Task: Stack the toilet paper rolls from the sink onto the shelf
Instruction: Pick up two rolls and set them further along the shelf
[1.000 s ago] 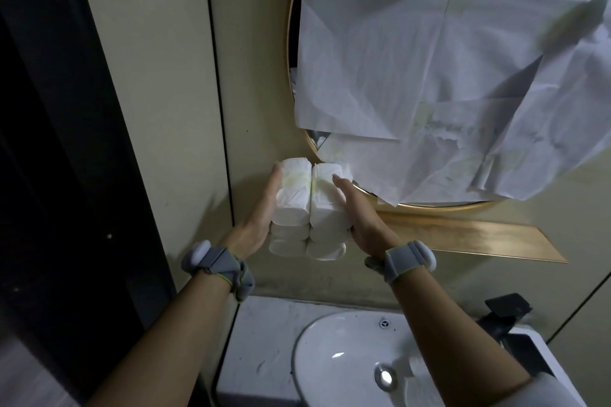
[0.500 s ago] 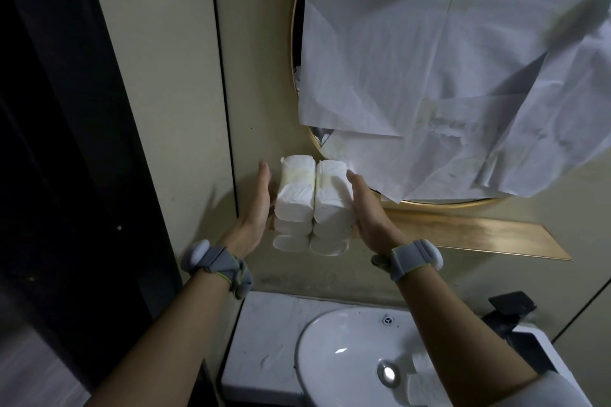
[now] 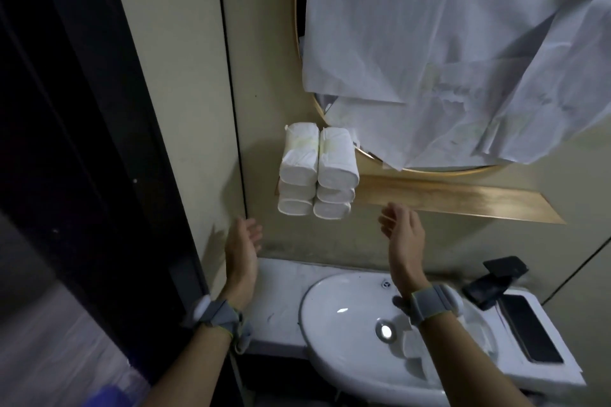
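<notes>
Several white toilet paper rolls [image 3: 317,168] lie stacked in two columns on the left end of a gold wall shelf [image 3: 446,200], below a round mirror. My left hand [image 3: 243,246] hangs open below and left of the stack, palm turned inward, touching nothing. My right hand [image 3: 401,231] is open too, below and right of the stack, in front of the shelf edge. Under my right forearm, at least one more roll [image 3: 476,327] lies in the white sink basin [image 3: 344,334], partly hidden by my arm.
Crumpled white paper [image 3: 446,53] covers the gold-rimmed mirror above the shelf. A dark phone [image 3: 529,329] and a black holder [image 3: 496,277] sit to the right of the sink. A dark door frame [image 3: 86,142] stands on the left.
Both hands have let go of the stack's sides and dropped down toward the sink. The rolls stay stacked on the shelf.
</notes>
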{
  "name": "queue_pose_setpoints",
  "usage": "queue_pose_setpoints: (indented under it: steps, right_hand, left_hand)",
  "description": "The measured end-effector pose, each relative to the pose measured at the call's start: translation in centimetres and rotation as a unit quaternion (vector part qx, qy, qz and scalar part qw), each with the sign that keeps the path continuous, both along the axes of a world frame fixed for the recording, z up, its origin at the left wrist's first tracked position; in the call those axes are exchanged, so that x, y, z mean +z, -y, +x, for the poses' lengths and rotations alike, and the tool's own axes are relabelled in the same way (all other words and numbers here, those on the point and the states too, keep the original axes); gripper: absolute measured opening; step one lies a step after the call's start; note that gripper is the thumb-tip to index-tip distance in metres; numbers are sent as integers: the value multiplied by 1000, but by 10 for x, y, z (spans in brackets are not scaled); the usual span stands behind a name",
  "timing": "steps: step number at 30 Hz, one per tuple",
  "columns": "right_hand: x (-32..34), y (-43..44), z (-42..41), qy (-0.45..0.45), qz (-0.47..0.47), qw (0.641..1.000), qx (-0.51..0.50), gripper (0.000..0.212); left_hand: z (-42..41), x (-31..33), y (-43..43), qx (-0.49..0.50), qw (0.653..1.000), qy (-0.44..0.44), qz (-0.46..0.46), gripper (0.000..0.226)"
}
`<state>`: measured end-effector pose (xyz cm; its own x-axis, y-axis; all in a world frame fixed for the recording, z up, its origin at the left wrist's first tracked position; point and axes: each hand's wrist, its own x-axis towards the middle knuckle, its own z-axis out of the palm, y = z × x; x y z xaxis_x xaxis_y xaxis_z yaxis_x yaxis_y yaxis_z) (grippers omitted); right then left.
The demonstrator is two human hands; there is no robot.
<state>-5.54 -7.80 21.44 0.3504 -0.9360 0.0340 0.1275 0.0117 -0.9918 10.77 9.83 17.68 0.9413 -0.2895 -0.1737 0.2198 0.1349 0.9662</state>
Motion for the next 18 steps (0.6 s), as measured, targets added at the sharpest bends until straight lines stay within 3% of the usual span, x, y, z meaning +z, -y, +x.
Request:
queue_pose_setpoints:
  steps: [3, 6, 12, 15, 18]
  right_hand:
    - [-45, -20, -32, -21, 39, 999, 13, 22]
    - [-101, -41, -74, -93, 85, 992, 24, 19]
    - [-156, -36, -151, -210, 120, 969, 44, 15]
    - [-165, -12, -176, -233, 114, 965, 43, 14]
    - [-170, 13, -193, -236, 119, 963, 43, 12]
  left_hand:
    - [-30, -43, -6, 21, 999, -24, 40, 24]
    - [-73, -90, 9, -79, 990, -75, 95, 12]
    - [-161, -124, 66, -243, 952, -119, 143, 16]
    - [-189, -131, 95, -346, 909, -110, 203, 22]
    - [-208, -139, 127, -385, 887, -118, 226, 24]
